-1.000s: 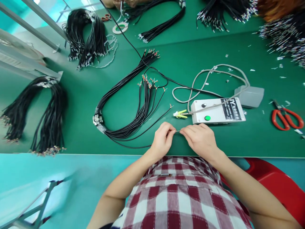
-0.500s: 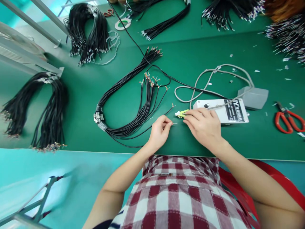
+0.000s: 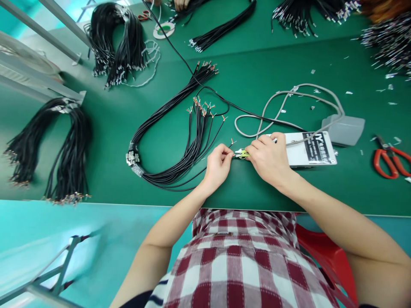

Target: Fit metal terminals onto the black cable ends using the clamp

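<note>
My left hand (image 3: 219,166) is closed in a pinch on the end of a black cable (image 3: 199,174) that runs back to the bundle. Most of the pinched end is hidden by the fingers. Just right of it, my right hand (image 3: 269,156) grips a small yellow-green clip (image 3: 241,154) with a whitish tip, which meets the left fingertips. Behind the right hand sits a white machine box (image 3: 297,147) with a black label. A curved bundle of black cables (image 3: 173,173), banded at its left bend, lies left of my hands, its stripped ends fanned out with copper showing.
Red-handled cutters (image 3: 390,156) lie at the right. A grey cord (image 3: 308,85) loops behind the box near a grey plastic piece (image 3: 345,128). More black cable bundles (image 3: 64,145) rest at left and far side. Another person's hand (image 3: 181,4) shows at the top edge.
My right hand has moved left with the clip, closing the gap to the left fingertips. My left hand has risen slightly. Another person's hand has come into view at the top.
</note>
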Available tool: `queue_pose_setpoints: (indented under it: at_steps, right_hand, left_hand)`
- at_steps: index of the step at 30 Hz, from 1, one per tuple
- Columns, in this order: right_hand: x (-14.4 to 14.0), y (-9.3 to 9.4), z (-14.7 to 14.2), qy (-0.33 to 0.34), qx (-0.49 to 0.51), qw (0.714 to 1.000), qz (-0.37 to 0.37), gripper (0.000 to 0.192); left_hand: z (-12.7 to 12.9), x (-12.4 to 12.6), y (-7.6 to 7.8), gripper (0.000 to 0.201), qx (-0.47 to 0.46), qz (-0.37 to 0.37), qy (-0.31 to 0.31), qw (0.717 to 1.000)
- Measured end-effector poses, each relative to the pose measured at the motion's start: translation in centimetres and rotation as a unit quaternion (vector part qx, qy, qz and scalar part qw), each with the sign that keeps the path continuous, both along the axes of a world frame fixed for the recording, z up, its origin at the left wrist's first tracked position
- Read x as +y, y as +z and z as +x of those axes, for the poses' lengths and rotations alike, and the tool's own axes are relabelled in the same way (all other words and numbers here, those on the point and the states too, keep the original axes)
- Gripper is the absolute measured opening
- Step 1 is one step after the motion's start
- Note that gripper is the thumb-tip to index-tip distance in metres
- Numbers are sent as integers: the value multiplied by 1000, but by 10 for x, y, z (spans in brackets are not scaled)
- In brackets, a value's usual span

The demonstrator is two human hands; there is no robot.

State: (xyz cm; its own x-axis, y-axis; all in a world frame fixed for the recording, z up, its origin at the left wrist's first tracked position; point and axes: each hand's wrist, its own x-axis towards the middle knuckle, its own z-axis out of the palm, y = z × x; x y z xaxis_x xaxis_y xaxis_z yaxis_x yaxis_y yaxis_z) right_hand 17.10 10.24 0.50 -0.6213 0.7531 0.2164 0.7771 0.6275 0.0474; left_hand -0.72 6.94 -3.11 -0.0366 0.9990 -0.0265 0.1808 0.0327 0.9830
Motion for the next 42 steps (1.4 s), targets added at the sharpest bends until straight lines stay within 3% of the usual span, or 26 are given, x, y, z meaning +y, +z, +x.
queue_pose_setpoints:
  at_steps: [9, 11, 14, 18, 23, 30, 36, 42]
  right_hand:
    - [-6, 5, -3, -3, 13, 1000, -22, 16]
    - [-11, 11, 5, 1, 30, 999, -22, 15]
    - [-26, 16, 31, -30, 93, 995, 11, 30]
    - [-54, 3, 72, -131, 200, 966, 100, 13]
    - [-79, -23, 81, -117, 188, 972, 75, 9]
    - [-72, -33, 80, -109, 191, 967, 131, 12]
    - [-81, -25, 68, -80, 239, 958, 133, 24]
    - [-96, -25, 45, -18, 277, 960, 41, 20]
  left_hand:
    - [4, 5, -4, 14, 59, 12, 0, 998]
    - [3, 5, -4, 14, 61, 13, 1, 998]
    - [2, 5, -3, 14, 60, 11, 2, 998]
    - [2, 5, 1, 15, 58, 1, 2, 998]
    - [2, 5, 3, 15, 62, -3, 6, 998]
    - [-12, 0, 0, 12, 89, 1, 28, 996]
    - [-31, -13, 15, 18, -97, -37, 23, 994]
    - [-25, -32, 35, 41, -210, -47, -21, 976]
